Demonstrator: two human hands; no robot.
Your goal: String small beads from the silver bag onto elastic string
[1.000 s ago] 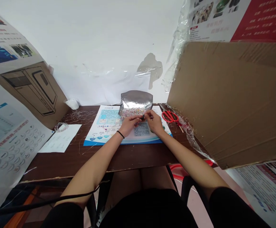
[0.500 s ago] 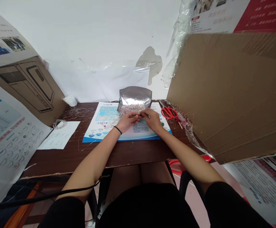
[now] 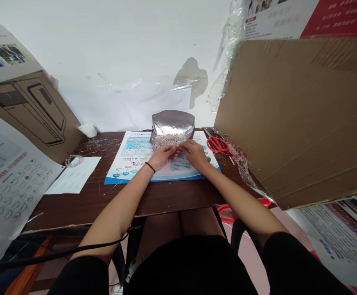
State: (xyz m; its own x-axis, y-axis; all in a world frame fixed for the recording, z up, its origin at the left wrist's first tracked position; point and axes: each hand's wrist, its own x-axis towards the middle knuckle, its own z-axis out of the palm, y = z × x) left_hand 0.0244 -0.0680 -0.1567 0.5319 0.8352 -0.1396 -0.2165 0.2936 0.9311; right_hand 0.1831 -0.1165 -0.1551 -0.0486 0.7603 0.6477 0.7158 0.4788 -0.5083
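My left hand (image 3: 164, 157) and my right hand (image 3: 194, 155) meet fingertip to fingertip over a printed sheet (image 3: 118, 175). Both are closed in a pinch; whatever lies between the fingers is too small to make out. Just beyond them an opened silver pouch (image 3: 172, 119) holds a heap of small pastel beads (image 3: 166, 140). From beside my left hand a thin, clear strand with beads (image 3: 134, 159) trails over the sheet. My left wrist wears a black band.
Red-handled scissors (image 3: 217, 144) lie right of the sheet, near crumpled clear plastic (image 3: 242, 168). At left are tangled clear thread (image 3: 100, 145), a beaded loop (image 3: 74, 160) on white paper (image 3: 74, 180) and a white wad (image 3: 88, 130). Cardboard walls (image 3: 289, 123) flank the table.
A small dark item seen between my fingertips before no longer shows. My fingertips have drawn slightly closer together. The whole view has shifted a little.
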